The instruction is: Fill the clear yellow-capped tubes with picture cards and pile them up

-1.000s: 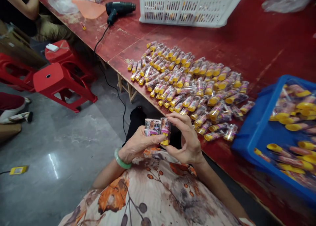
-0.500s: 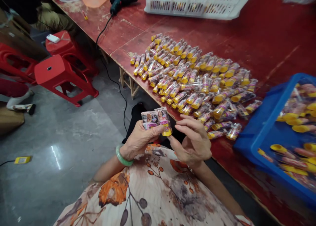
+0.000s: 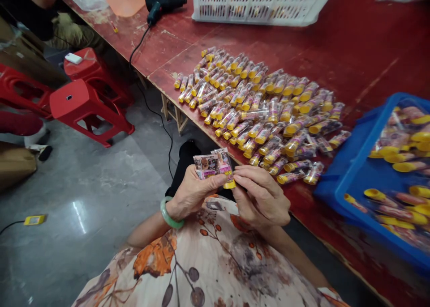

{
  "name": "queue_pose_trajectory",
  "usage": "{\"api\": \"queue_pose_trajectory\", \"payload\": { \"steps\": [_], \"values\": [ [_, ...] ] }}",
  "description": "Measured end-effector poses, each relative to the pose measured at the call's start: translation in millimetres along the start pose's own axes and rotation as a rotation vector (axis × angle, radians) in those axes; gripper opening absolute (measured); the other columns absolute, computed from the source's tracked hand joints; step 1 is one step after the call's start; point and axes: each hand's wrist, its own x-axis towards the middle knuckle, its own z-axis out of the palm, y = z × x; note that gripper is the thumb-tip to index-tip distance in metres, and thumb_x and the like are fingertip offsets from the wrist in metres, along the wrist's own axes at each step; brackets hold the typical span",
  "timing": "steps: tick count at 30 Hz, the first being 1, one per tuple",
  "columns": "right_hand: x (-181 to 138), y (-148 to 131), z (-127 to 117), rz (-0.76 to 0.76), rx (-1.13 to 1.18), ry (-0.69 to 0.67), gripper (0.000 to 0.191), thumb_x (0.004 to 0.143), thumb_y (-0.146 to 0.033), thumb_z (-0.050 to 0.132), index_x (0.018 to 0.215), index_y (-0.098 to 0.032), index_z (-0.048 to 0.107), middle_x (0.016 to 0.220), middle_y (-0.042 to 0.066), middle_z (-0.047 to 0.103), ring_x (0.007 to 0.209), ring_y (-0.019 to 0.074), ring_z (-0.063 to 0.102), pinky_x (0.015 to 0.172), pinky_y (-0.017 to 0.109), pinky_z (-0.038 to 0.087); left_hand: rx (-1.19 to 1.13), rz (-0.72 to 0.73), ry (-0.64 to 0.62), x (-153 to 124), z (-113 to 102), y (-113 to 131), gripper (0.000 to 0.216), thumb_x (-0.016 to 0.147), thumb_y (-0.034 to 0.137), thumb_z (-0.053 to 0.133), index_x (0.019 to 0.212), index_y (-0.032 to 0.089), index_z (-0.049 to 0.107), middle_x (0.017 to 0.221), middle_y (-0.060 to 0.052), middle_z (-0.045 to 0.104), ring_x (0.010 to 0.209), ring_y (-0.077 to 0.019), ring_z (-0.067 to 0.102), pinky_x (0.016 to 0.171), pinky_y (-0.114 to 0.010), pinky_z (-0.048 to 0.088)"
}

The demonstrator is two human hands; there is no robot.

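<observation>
Tube: a clear yellow-capped tube [image 3: 225, 168] is sitting above the lap, off the red table [image 3: 352, 52], cap down.
Long axis: it is running near upright, tilting slightly.
Left hand [image 3: 190, 193]: it is clamping the tube beside printed labels [image 3: 205, 166].
Right hand [image 3: 264, 197]: its fingertips are pinching the cap end, equally close.
Pile of tubes [image 3: 262, 110]: it is lying ahead on the table.

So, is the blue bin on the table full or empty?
Partly full: tubes with yellow caps lie in the blue bin, bare floor showing between them.
</observation>
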Motion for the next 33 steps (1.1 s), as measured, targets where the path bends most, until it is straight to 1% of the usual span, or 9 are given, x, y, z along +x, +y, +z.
{"api": "queue_pose_trajectory", "payload": {
  "steps": [5, 10, 14, 18, 20, 22, 28, 30, 33],
  "values": [
    [1, -5, 3, -0.041, -0.063, 0.001, 0.045, 0.074, 0.000, 0.063, 0.115, -0.021, 0.063, 0.097, 0.009, 0.069, 0.089, 0.0247, 0.069, 0.068, 0.040, 0.061, 0.013, 0.032, 0.021, -1, 1, -2, 0.021, 0.063, 0.027, 0.084, 0.074, 0.015, 0.072, 0.056, 0.004, 0.055, 0.049, -0.0040, 0.043, 0.050, -0.018, 0.038],
    [-3, 0, 1, -0.056, -0.139, 0.055, 0.048, 0.073, 0.001, 0.067, 0.117, -0.019, 0.063, 0.098, 0.010, 0.070, 0.084, 0.0227, 0.069, 0.066, 0.037, 0.060, 0.012, 0.046, 0.103, 2, 7, -4, 0.028, 0.061, 0.031, 0.086, 0.074, 0.013, 0.069, 0.060, 0.004, 0.054, 0.044, -0.0011, 0.032, 0.041, -0.017, 0.027],
    [-8, 3, -8, -0.088, -0.241, 0.016, 0.048, 0.074, -0.001, 0.067, 0.118, -0.021, 0.062, 0.102, 0.009, 0.070, 0.087, 0.0234, 0.070, 0.068, 0.037, 0.061, 0.041, -0.010, 0.088, 1, 12, -3, 0.034, 0.060, 0.035, 0.086, 0.076, 0.011, 0.067, 0.062, 0.003, 0.053, 0.043, -0.0003, 0.029, 0.039, -0.018, 0.021],
    [-10, 6, -12, -0.276, -0.324, 0.006, 0.039, 0.072, -0.002, 0.070, 0.107, -0.017, 0.065, 0.102, 0.009, 0.069, 0.087, 0.0236, 0.069, 0.070, 0.038, 0.063, 0.057, -0.031, 0.089, 0, 11, -3, 0.039, 0.060, 0.040, 0.085, 0.080, 0.010, 0.067, 0.062, 0.003, 0.054, 0.042, 0.0002, 0.028, 0.039, -0.019, 0.020],
    [-9, 5, -14, -0.302, -0.314, 0.000, 0.040, 0.069, -0.001, 0.070, 0.106, -0.016, 0.065, 0.099, 0.009, 0.069, 0.086, 0.0231, 0.068, 0.071, 0.038, 0.063, 0.061, -0.031, 0.079, 0, 9, -3, 0.039, 0.061, 0.040, 0.084, 0.081, 0.010, 0.068, 0.064, 0.002, 0.056, 0.042, 0.0003, 0.027, 0.039, -0.019, 0.020],
    [-7, 3, -17, -0.176, -0.237, -0.002, 0.046, 0.070, -0.003, 0.070, 0.112, -0.018, 0.063, 0.100, 0.008, 0.068, 0.086, 0.0228, 0.067, 0.072, 0.039, 0.061, 0.062, -0.028, 0.060, 1, 8, -1, 0.039, 0.063, 0.040, 0.083, 0.082, 0.010, 0.068, 0.066, 0.000, 0.059, 0.042, 0.0005, 0.027, 0.039, -0.019, 0.020],
    [15, 8, -25, 0.491, 0.320, -0.054, 0.034, 0.091, -0.034, 0.054, 0.122, -0.024, 0.060, 0.120, 0.010, 0.063, 0.102, 0.0242, 0.060, 0.081, 0.042, 0.055, 0.138, -0.115, -0.074, -1, 6, 2, 0.040, 0.068, 0.040, 0.080, 0.092, 0.010, 0.070, 0.076, -0.008, 0.068, 0.043, 0.0001, 0.028, 0.040, -0.019, 0.019],
    [21, 13, -23, 0.607, 0.453, -0.073, 0.035, 0.094, -0.038, 0.049, 0.124, -0.025, 0.058, 0.119, 0.009, 0.064, 0.097, 0.0216, 0.061, 0.079, 0.040, 0.055, 0.155, -0.146, -0.106, -1, 6, 1, 0.042, 0.068, 0.041, 0.080, 0.094, 0.010, 0.069, 0.076, -0.007, 0.067, 0.044, -0.0004, 0.029, 0.040, -0.019, 0.019],
    [24, 17, -17, 0.683, 0.589, -0.120, 0.033, 0.093, -0.038, 0.050, 0.124, -0.027, 0.058, 0.115, 0.007, 0.065, 0.087, 0.0191, 0.063, 0.070, 0.035, 0.056, 0.165, -0.185, -0.125, -1, 5, -1, 0.043, 0.064, 0.044, 0.082, 0.087, 0.011, 0.068, 0.066, -0.001, 0.059, 0.045, -0.0013, 0.030, 0.041, -0.019, 0.019]
  ]
}}
